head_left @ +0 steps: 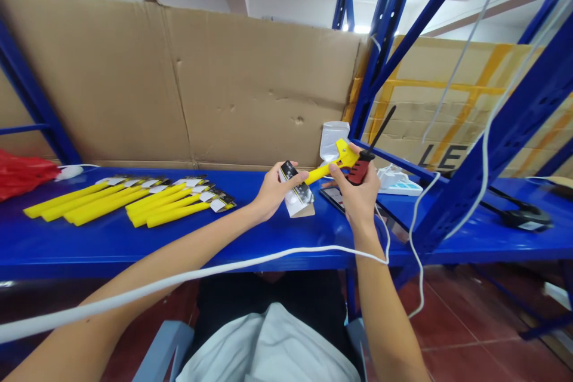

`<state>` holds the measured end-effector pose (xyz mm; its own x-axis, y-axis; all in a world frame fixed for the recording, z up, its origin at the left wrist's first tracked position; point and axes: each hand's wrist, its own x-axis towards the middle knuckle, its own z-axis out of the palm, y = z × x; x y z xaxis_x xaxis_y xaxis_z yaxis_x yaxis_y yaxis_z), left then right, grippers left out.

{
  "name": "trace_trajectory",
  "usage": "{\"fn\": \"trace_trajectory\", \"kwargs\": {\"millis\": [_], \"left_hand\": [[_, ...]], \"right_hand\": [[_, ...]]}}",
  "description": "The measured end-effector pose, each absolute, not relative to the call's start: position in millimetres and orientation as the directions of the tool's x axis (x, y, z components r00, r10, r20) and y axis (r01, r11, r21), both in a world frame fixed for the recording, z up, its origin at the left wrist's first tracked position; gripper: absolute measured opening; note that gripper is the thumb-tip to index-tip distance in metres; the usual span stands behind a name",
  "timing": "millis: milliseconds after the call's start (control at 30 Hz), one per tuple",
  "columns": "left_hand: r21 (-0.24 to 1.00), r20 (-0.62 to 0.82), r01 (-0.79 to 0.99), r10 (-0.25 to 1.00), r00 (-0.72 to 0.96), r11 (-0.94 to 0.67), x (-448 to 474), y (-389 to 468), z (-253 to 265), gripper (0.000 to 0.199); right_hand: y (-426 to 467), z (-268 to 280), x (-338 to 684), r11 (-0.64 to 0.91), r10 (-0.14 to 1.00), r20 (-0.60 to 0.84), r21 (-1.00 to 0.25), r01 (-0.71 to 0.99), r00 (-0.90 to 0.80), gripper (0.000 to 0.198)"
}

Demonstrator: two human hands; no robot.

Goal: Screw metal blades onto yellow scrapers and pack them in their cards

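My left hand point(272, 194) is closed on the handle end of a yellow tool point(319, 173), whose kind I cannot make out. A black printed card point(301, 196) with clear and white parts hangs by that hand. In my right hand point(360, 196) is a screwdriver point(359, 171) with a red and black handle, its dark shaft pointing up and right. The same hand's fingers and thumb touch the wider head of the yellow tool. Several similar yellow pieces point(107, 202) with black and white cards lie in rows on the blue table point(250, 239) to the left.
Behind the table stands a tall cardboard sheet point(259, 89). A phone point(333, 196) and a white power strip point(405, 186) lie near my right hand. A white cable point(268, 256) crosses in front of my arms. A blue post point(496, 125) rises at right; red plastic point(27, 174) lies far left.
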<state>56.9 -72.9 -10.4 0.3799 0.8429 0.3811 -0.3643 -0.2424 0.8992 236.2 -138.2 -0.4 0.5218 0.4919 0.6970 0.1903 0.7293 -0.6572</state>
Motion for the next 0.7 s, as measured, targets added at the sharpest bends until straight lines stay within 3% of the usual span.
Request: {"fn": "trace_trajectory", "kwargs": {"millis": [67, 200, 300, 467, 600, 700], "left_hand": [[0.922, 0.364, -0.29, 0.827, 0.428, -0.256, 55.8, -70.9, -10.0, 0.076], [0.9, 0.391, 0.0, 0.806, 0.445, -0.436, 53.4, -67.0, -12.0, 0.075], [0.886, 0.372, 0.08, 0.802, 0.467, -0.457, 52.6, -64.9, -13.6, 0.079], [0.966, 0.258, -0.123, 0.848, 0.463, -0.227, 54.0, -60.5, -14.9, 0.073], [0.922, 0.312, -0.367, 0.79, 0.527, -0.119, 55.4, -58.2, -13.6, 0.066], [0.901, 0.306, -0.432, 0.764, 0.568, -0.039, 53.9, -59.3, -10.2, 0.062]], "right_hand": [[-137.4, -1.1, 236.4, 0.724, 0.498, 0.693, -0.664, 0.19, 0.522, 0.075], [-137.6, -1.4, 236.4, 0.723, 0.504, 0.694, -0.665, 0.189, 0.515, 0.077], [-139.7, -0.3, 234.6, 0.728, 0.489, 0.708, -0.653, 0.209, 0.509, 0.078], [-142.4, 2.4, 232.3, 0.74, 0.42, 0.725, -0.622, 0.257, 0.546, 0.078], [-142.9, 2.2, 235.1, 0.751, 0.329, 0.733, -0.585, 0.305, 0.595, 0.074], [-143.8, 2.0, 237.1, 0.75, 0.306, 0.739, -0.575, 0.326, 0.6, 0.071]]}}
